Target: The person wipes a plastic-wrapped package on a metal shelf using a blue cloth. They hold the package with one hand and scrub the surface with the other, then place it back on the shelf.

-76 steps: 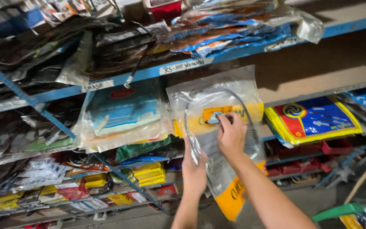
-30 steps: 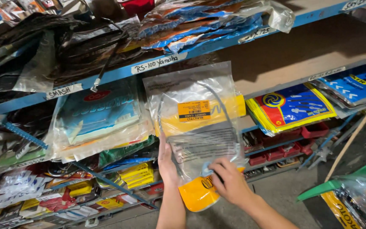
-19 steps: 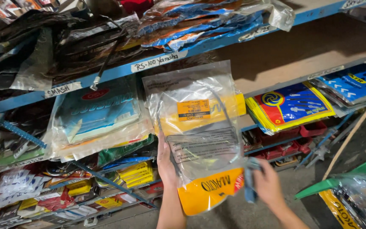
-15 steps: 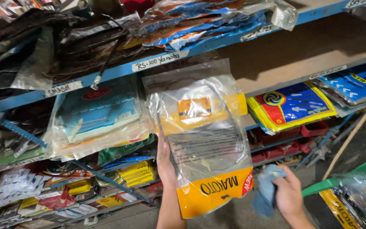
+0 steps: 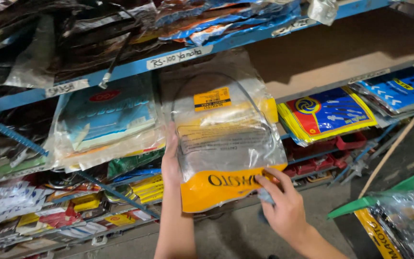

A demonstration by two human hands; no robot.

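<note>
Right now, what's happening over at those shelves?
A person stands at blue metal shelving crowded with packaged parts, holding up a clear plastic packet with an orange bottom band and a coiled cable inside. The left hand grips the packet's left edge, and the right hand pinches its lower right corner, with a bluish cloth tucked under the fingers. The packet is held in front of the shelf, not resting on it.

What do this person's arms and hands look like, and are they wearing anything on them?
Both arms are bare from the lower edge of the picture up to the hands: no sleeves, gloves, watch or bracelets show. The left hand and the right hand carry no rings that can be made out. The forearms are slim, and the fingers are uncovered. Nothing is marked or taped on either arm.
</note>
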